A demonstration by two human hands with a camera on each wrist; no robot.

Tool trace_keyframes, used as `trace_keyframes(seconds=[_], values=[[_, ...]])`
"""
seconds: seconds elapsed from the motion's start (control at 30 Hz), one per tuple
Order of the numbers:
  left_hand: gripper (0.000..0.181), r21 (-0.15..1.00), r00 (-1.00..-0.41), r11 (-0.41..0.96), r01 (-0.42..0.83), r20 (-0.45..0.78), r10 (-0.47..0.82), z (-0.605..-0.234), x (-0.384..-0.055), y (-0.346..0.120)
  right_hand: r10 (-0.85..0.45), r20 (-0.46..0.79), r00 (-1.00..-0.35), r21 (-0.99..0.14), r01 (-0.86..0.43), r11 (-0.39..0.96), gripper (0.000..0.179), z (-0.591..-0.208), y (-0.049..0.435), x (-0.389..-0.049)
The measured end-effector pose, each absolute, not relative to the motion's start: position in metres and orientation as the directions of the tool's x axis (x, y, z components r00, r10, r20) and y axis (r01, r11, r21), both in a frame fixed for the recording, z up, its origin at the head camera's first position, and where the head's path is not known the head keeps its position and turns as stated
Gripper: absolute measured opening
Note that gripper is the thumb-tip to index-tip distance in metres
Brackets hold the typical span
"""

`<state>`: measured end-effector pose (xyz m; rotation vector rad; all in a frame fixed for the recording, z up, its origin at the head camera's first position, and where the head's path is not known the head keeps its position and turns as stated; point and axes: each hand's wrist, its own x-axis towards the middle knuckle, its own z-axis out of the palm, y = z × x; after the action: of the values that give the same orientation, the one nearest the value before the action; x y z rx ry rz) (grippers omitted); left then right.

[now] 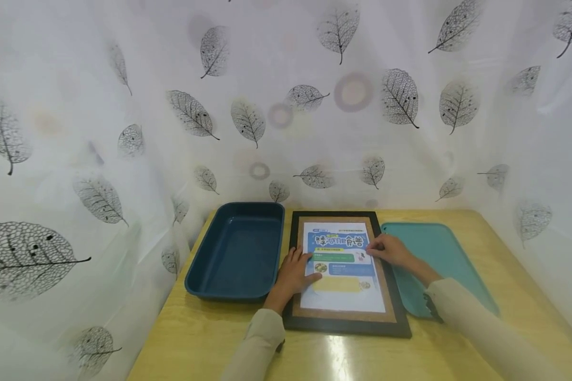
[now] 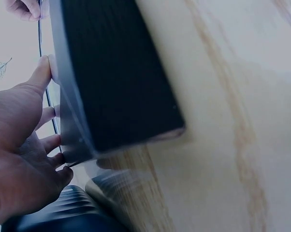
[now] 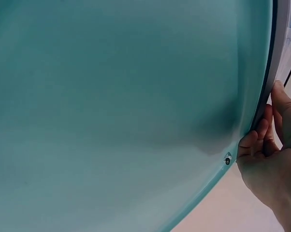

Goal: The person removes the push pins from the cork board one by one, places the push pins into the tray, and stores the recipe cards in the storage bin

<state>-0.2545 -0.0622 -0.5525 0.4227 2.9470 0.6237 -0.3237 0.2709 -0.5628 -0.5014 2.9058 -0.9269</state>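
Sheet and hands on the counter (image 1: 205, 344). The printed sheet (image 1: 343, 269) lies face up and flat on the black-framed board (image 1: 348, 326), in front of the person and between the two hands. Its long axis runs away from the person, roughly along that of the board, with a cork margin showing between sheet and frame.

The left hand (image 1: 293, 272) is spread along the left side, near mid-length; its fingertips and thumb reach over the sheet's left edge. The right hand (image 1: 388, 250) meets the opposite long edge farther up, toward the top corner, its fingers bent and its thumb brought close to them. Whether they pinch the edge or merely touch it cannot be told.

The key relation is thus crosswise: the hands face each other across the short axis, slightly staggered, the right farther from the person. Neither is clearly nearer, both being at the sheet, though the left overlaps it more. Squaring the sheet within the frame would, in judgement, depend on balancing these two side contacts.

The blue tray (image 1: 235, 254) flanks the board on the left, the green tray (image 1: 443, 264) on the right.
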Motion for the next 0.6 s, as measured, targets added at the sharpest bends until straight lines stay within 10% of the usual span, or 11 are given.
trace_keyframes(seconds=[0.6], values=[[0.074,0.415,-0.957,0.876,0.244,-0.041,0.286,-0.5496,-0.2528,-0.0624,-0.319,0.095,-0.943,-0.554,-0.316,0.77,0.006,-0.5601,0.2681,-0.3181]])
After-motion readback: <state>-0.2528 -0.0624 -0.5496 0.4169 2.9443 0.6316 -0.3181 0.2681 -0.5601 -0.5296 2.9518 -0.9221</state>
